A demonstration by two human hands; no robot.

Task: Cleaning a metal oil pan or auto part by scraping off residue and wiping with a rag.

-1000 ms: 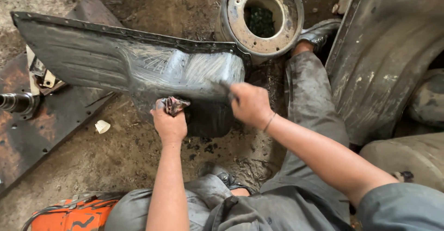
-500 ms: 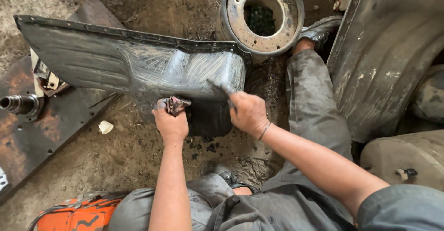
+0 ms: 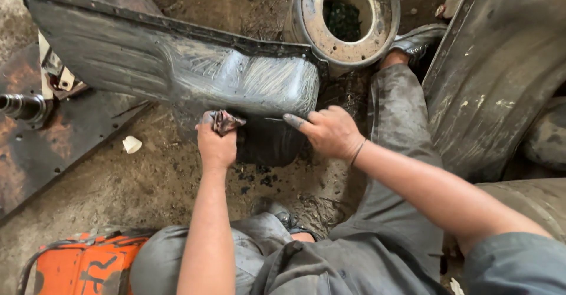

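nearest the camera are the person's knees in grimy grey trousers (image 3: pixel 377 253), the legs folded over an oily dirt floor (image 3: pixel 147 194). at the lower left corner sits a battered orange metal box (image 3: pixel 82 265) with dark scuffs.

the left hand (image 3: pixel 217 143) reaches forward with its fingers curled tight around a small, dirty crumpled rag (image 3: pixel 224 121), pressed up against the lower edge of a long, curved dark grey sheet-metal panel (image 3: pixel 177 65). the right hand (image 3: pixel 330 131) lies just to the right of it, fingers bent and partly spread, the blackened index finger stretched toward the left along the panel's lower edge; whether it grips a tool there cannot be told. below both hands, between them, a darker black part (image 3: pixel 271 144) of the same piece hangs toward the floor.

the panel stands on edge and runs from the upper left down to the middle, its right half rubbed to a bright, streaky silver sheen. a small white scrap (image 3: pixel 131 144) lies on the floor to the left, near a rusty brown steel plate (image 3: pixel 41 147) and a round steel shaft end (image 3: pixel 20 106).

farther off, just beyond the panel's right end, stands a round rusty metal drum (image 3: pixel 348 17) with an open centre. at the right leans a large grey curved body panel (image 3: pixel 495 76).
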